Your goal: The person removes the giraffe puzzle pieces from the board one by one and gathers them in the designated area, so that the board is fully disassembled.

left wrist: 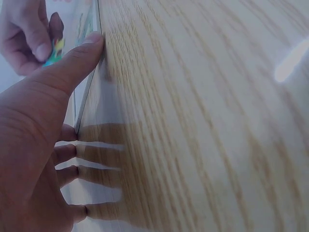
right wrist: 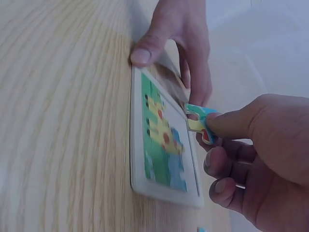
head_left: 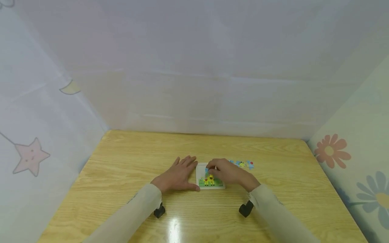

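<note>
A white-framed jigsaw puzzle board (head_left: 200, 169) lies on the wooden table between both hands. Fitted pieces along its near part show yellow giraffes (right wrist: 166, 137) on green; a bare white area remains visible at its upper left. My left hand (head_left: 182, 176) rests flat with fingers spread at the board's left side, its thumb (left wrist: 79, 60) touching the near left corner. Over the board, my right hand (head_left: 227, 171) pinches a puzzle piece (right wrist: 195, 126) between thumb and index finger. That piece is blue, green and yellow with a red spot, held tilted above the tray's surface.
Several loose puzzle pieces (head_left: 242, 164) lie just beyond the right hand, partly hidden by it. The wooden table (head_left: 146, 145) meets a pale fabric wall (head_left: 194, 104) at its far edge. Black camera mounts (head_left: 246, 209) hang at both wrists.
</note>
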A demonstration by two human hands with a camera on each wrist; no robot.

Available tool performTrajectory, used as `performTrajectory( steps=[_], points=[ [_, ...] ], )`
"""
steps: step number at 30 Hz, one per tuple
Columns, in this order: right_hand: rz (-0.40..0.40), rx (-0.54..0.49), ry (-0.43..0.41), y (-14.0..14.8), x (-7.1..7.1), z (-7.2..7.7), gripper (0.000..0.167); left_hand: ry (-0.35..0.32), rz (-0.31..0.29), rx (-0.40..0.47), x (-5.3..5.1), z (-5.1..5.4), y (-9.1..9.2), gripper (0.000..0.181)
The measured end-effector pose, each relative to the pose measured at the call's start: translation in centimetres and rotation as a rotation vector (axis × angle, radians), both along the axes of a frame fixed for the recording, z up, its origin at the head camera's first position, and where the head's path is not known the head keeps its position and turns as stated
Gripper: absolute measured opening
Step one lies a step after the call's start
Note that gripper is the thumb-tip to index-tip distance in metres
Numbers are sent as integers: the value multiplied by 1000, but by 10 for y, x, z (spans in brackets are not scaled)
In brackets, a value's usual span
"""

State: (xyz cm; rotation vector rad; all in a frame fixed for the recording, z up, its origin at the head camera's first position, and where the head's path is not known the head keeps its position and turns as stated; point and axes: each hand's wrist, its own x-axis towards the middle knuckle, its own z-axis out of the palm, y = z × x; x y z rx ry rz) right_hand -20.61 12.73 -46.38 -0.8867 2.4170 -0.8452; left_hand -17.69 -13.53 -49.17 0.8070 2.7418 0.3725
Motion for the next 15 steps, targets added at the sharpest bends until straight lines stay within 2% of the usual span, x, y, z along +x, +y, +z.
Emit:
performTrajectory(
  steps=[7,15],
  points=[
    [-86,-30,6,37,-2,-3,8,0,2,7,-1,0,0,111],
    [-112,-15,20,68,-4,-11,7,1,0,9,0,-1,0,111]
  ],
)
